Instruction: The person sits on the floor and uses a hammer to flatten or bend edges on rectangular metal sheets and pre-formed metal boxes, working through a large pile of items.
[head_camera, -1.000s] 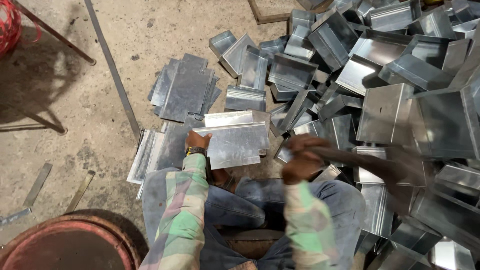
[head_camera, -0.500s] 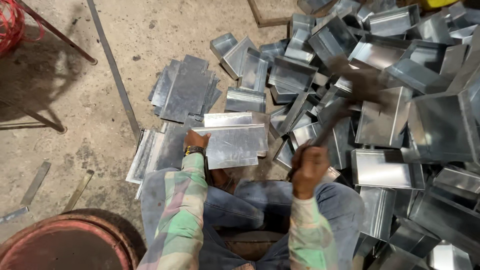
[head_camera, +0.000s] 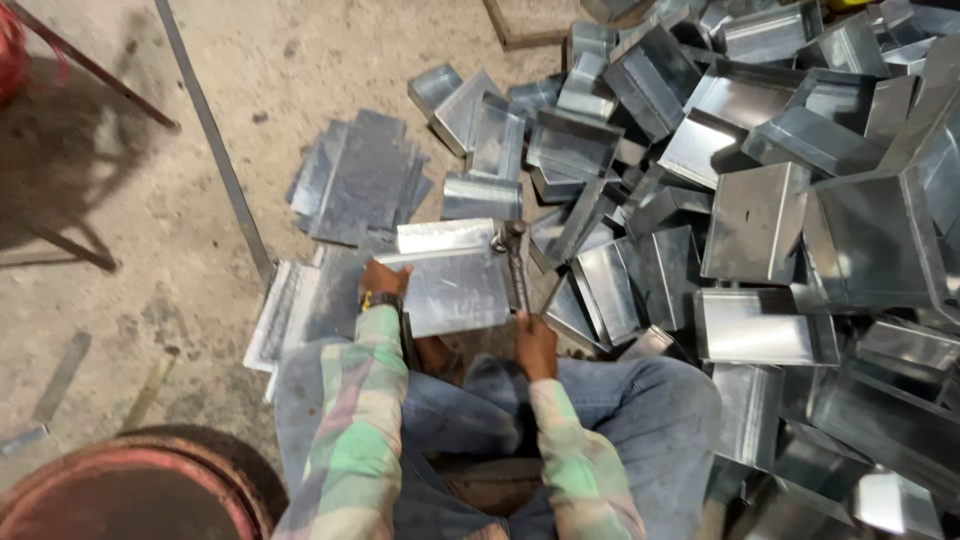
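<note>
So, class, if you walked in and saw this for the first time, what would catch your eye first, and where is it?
First, the huge heap of bent sheet-metal trays filling the right side of the floor. Then, at the centre, the right hand holding a hammer on the right edge of a flat metal sheet that the left hand steadies at its left edge. A stack of flat sheets lies on the concrete just beyond.

Bare concrete floor (head_camera: 330, 70) lies open toward its upper-left edge. A heap of folded grey sheet-metal trays (head_camera: 760, 200) blocks its right side; a thin metal bar (head_camera: 215, 150) crosses the left.
</note>
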